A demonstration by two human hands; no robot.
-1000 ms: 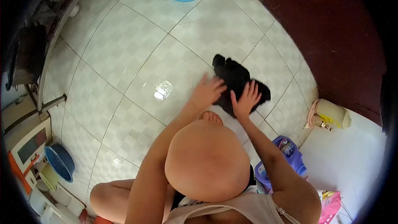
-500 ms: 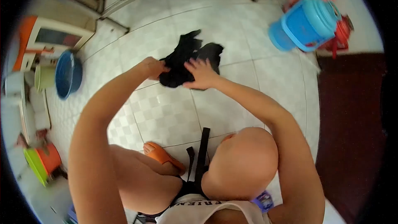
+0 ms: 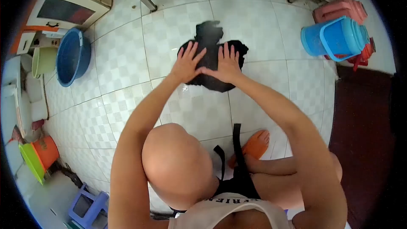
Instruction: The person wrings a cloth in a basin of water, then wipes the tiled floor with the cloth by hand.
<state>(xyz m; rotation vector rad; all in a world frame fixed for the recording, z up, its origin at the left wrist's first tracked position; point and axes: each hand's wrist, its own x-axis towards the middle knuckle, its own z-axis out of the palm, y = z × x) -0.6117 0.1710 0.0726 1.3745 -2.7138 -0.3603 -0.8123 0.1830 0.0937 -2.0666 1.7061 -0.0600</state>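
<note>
A black cloth [image 3: 210,34], crumpled and partly spread, lies on the pale tiled floor [image 3: 127,59] in front of me. My left hand [image 3: 186,64] rests flat on its left part with the fingers apart. My right hand [image 3: 225,64] presses on its right part, fingers spread as well. The two thumbs meet near the middle of the cloth. Small wet, shiny spots show on the tiles beside its left edge. Under my palms, part of the cloth is hidden.
A blue basin [image 3: 74,59] and a pale green bucket [image 3: 43,61] stand at the left by a cabinet [image 3: 68,6]. Orange and green tubs [image 3: 44,152] and a purple stool [image 3: 89,205] are lower left. A blue lidded bucket [image 3: 335,38] stands right, near a dark red mat [image 3: 360,144].
My left hand has gone from gripping the cloth's left edge to lying flat on it. The cloth is more spread out. My legs have shifted, and the view has moved.
</note>
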